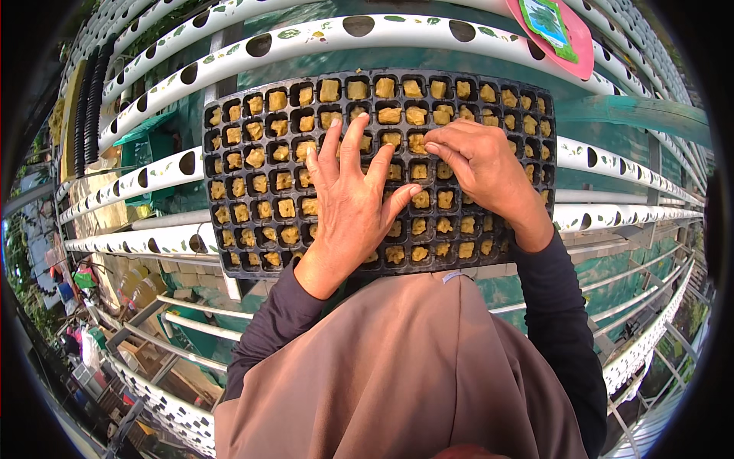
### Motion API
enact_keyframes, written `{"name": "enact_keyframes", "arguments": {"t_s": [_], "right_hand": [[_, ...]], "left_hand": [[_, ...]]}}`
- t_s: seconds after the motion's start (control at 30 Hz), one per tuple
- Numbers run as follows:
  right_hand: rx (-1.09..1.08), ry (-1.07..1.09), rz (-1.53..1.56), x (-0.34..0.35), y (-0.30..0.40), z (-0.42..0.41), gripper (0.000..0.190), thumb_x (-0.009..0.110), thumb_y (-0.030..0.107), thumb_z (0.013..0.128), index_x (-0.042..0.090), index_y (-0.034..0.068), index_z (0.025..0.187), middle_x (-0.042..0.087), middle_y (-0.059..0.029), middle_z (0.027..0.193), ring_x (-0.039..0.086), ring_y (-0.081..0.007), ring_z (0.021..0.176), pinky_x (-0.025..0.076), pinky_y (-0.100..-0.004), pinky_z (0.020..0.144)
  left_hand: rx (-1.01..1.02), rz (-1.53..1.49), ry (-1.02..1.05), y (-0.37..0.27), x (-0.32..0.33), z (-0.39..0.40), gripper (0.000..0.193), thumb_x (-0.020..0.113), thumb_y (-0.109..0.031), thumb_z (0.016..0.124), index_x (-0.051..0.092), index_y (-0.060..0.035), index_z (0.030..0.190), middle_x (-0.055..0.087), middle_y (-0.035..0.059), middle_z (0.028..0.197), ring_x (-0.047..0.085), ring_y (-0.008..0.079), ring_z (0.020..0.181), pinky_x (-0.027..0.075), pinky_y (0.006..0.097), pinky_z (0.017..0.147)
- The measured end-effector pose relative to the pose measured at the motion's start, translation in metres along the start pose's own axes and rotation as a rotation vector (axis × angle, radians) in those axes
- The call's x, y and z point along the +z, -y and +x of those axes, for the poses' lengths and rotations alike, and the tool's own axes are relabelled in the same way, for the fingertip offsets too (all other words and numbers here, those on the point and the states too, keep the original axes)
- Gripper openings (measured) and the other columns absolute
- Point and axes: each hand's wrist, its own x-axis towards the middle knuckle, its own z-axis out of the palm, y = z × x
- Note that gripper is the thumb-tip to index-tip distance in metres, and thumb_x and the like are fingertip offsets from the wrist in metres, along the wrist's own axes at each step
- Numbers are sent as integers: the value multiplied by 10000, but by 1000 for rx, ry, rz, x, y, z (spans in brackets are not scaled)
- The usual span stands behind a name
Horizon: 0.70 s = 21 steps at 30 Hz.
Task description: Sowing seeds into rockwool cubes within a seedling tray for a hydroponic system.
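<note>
A black plastic seedling tray (241, 274) lies before me, with a yellowish growing-medium cube (385, 88) in nearly every visible cell. Several cubes in the nearer rows show small holes on top. My left hand (352, 201) is spread palm down over the middle of the tray, holding nothing, and hides the cells beneath it. Just right of it, the thumb and forefinger of my right hand (473, 160) come together at the edge of one cube (417, 143). Anything between those fingertips is too small or hidden to see. My right hand covers several cells on that side.
White pipes with round holes, such as the one behind the tray (309, 35), run left to right. At upper right a pink plate (580, 40) carries a printed packet (547, 26). A green-wrapped bar (631, 117) extends right of the tray. Plastic bottles (146, 290) stand at lower left.
</note>
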Motion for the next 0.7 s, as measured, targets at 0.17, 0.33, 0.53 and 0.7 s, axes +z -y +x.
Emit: {"name": "enact_keyframes", "arguments": {"t_s": [0.17, 0.33, 0.53, 0.7], "right_hand": [[1, -25, -8, 2, 0, 0, 96, 649, 71, 842, 656, -15, 882, 640, -161, 768, 610, -343, 726, 481, -417, 637], [-10, 16, -43, -1, 1, -2, 104, 656, 64, 846, 673, -13, 913, 655, -151, 787, 626, -310, 697, 481, -364, 620], [20, -27, -22, 2, 1, -1, 106, 655, 71, 845, 669, -14, 906, 649, -159, 780, 617, -327, 697, 479, -388, 623], [6, 20, -15, 1, 4, -2, 105, 651, 80, 847, 661, -15, 893, 646, -171, 777, 617, -353, 720, 482, -416, 636]], "left_hand": [[5, 1, -3, 0, 0, 0, 527, 711, -415, 808, 602, -36, 1158, 326, 189, 1430, 275, 439, 1324, 244, 659, 1005], [-2, -5, -4, 0, 1, -1, 525, 716, -406, 804, 601, -33, 1156, 326, 190, 1430, 277, 440, 1323, 250, 660, 1000], [-1, -12, 8, -3, 1, -1, 518, 728, -392, 795, 604, -29, 1143, 322, 191, 1435, 278, 440, 1326, 255, 663, 996], [-5, -12, 11, -3, 1, -2, 513, 730, -388, 793, 608, -28, 1137, 321, 191, 1437, 273, 437, 1331, 264, 668, 987]]}}
